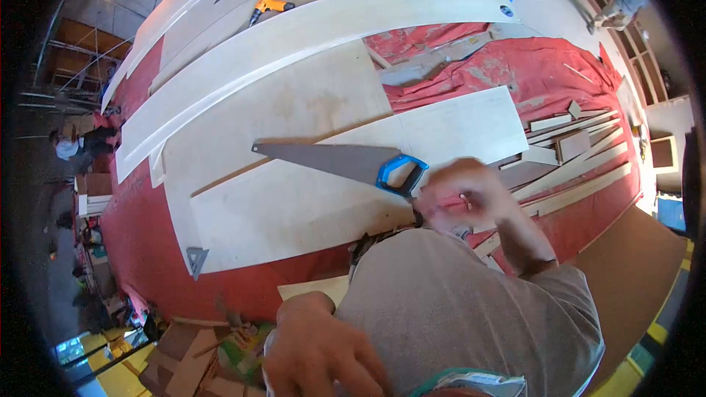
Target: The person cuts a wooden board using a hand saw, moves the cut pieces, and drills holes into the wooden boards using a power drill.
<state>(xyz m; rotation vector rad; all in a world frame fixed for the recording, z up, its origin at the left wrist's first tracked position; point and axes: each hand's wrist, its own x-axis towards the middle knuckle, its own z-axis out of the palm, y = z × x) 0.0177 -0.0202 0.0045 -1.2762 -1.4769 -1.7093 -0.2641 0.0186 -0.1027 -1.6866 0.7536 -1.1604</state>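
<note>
My right hand [463,195], blurred by motion, is curled in front of my chest around something small and reddish that I cannot make out. Just left of it lies a handsaw with a blue handle [382,176] and a grey blade [323,160], flat on a pale plywood panel [294,213]. My left hand [323,353] is low beside my shirt, its fingers apart and nothing visible in them. A small grey triangular square [195,260] rests at the panel's near left corner. An orange cordless drill [269,5] lies farther back among long boards.
A long pale board [323,18] crosses the work surface behind the saw. Red sheeting [515,66] covers the surface beneath. Wood offcuts [573,145] are piled at the right, and cardboard pieces [184,356] sit at lower left. Other people [77,148] [621,4] are in the background.
</note>
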